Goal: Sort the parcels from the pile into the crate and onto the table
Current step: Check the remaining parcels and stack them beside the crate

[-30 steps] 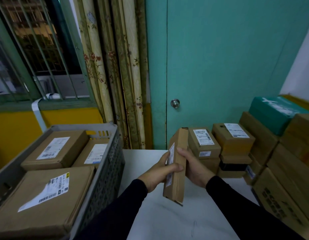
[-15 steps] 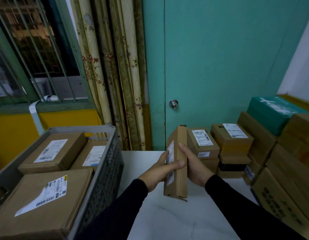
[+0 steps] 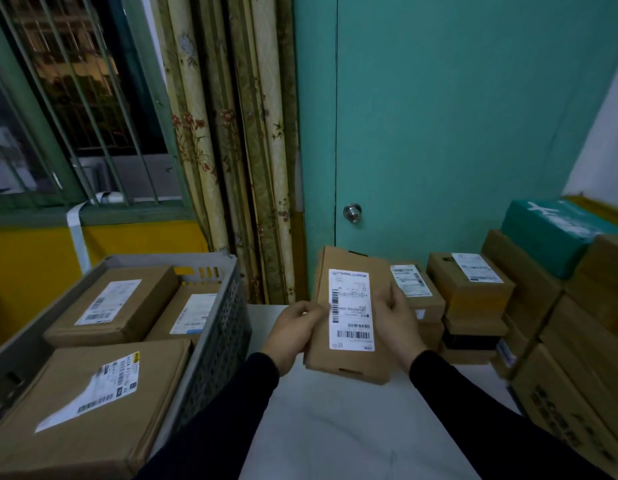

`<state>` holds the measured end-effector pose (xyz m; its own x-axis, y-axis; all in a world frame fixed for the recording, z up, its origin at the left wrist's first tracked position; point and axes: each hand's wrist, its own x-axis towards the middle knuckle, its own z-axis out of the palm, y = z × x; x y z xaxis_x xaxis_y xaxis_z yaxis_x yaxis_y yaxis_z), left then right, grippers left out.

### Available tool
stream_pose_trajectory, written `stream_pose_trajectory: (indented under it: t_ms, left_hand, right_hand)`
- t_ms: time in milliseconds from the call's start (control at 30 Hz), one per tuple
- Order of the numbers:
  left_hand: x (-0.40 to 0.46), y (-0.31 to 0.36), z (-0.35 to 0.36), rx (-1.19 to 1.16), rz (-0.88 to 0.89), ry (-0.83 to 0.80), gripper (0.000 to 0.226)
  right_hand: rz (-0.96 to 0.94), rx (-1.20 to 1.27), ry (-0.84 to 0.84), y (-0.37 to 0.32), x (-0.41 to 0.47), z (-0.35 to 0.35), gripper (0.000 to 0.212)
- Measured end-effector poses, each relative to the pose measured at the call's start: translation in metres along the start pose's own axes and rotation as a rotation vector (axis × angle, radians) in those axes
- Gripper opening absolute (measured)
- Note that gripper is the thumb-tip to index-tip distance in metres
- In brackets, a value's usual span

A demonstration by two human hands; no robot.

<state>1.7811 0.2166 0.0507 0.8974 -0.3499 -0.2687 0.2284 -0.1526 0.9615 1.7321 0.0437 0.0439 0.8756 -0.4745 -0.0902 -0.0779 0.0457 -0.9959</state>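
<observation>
Parcels fill the scene on three sides, and one flat brown parcel (image 3: 349, 317) is up in both hands over the white table (image 3: 352, 427), its label face turned to the camera. The left hand (image 3: 293, 329) grips the left edge with its fingers curled round it; the right hand (image 3: 396, 323) holds the right edge, thumb on the front and the rest behind.

By my reading the sort is well underway but far from over. The grey crate (image 3: 214, 337) on the left already holds three labelled boxes, which nearly cover what shows of its floor. A few small boxes (image 3: 470, 289) sit stacked at the far end of the table. The pile (image 3: 560, 306) on the right is tall, so plenty is left.

Room is tightest at the crate, whose high slatted wall stands just beside the left forearm. The near stretch of table beneath the hands is the widest landing spot. The pile crowds the table's right edge.
</observation>
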Motion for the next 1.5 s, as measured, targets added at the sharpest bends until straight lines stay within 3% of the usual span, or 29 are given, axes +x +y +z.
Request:
stream_pose_trajectory:
  t_ms: [133, 200, 233, 300, 400, 533, 633, 800, 1000, 1133, 1267, 1433, 1500]
  left_hand:
    - [-0.006, 0.004, 0.009, 0.25, 0.192, 0.073, 0.029]
    - [-0.005, 0.002, 0.013, 0.416, 0.27, 0.038, 0.028]
    - [-0.007, 0.004, 0.015, 0.454, 0.301, -0.004, 0.028]
    - [-0.01, 0.007, 0.017, 0.426, 0.298, -0.132, 0.033]
    - [-0.009, 0.008, 0.011, 0.185, 0.107, -0.327, 0.045]
    - [0.002, -0.005, 0.006, -0.004, -0.089, -0.393, 0.071]
    - [0.006, -0.008, 0.005, -0.039, -0.061, -0.377, 0.068]
    - [0.005, -0.01, -0.001, -0.019, -0.022, -0.312, 0.064]
    - [-0.003, -0.008, -0.011, -0.059, -0.03, -0.289, 0.076]
    - [-0.001, -0.009, -0.01, -0.057, -0.021, -0.255, 0.075]
    - [-0.005, -0.003, -0.01, -0.14, -0.022, -0.222, 0.076]
    - [-0.015, 0.023, -0.021, -0.416, -0.09, -0.139, 0.06]
    - [-0.013, 0.031, -0.029, -0.413, -0.091, -0.103, 0.052]
  right_hand:
    - [-0.027, 0.022, -0.057, 0.0, -0.003, 0.011, 0.08]
    - [0.037, 0.026, -0.11, 0.003, 0.001, 0.016, 0.117]
    - [0.067, 0.051, -0.15, 0.003, 0.001, 0.016, 0.123]
    - [0.099, 0.12, -0.223, -0.002, -0.003, 0.018, 0.104]
    - [0.183, 0.197, -0.277, -0.005, -0.001, 0.015, 0.062]
    - [0.26, 0.231, -0.321, -0.007, -0.002, 0.019, 0.079]
    - [0.252, 0.221, -0.373, -0.003, -0.001, 0.027, 0.081]
    - [0.24, 0.154, -0.367, -0.004, 0.002, 0.04, 0.062]
    - [0.255, 0.183, -0.43, -0.009, 0.0, 0.051, 0.075]
    - [0.241, 0.189, -0.408, -0.006, 0.0, 0.054, 0.063]
    - [0.229, 0.176, -0.408, -0.003, 0.001, 0.051, 0.074]
    - [0.261, 0.114, -0.4, 0.004, 0.011, 0.048, 0.046]
    - [0.265, 0.105, -0.386, 0.007, 0.014, 0.051, 0.038]
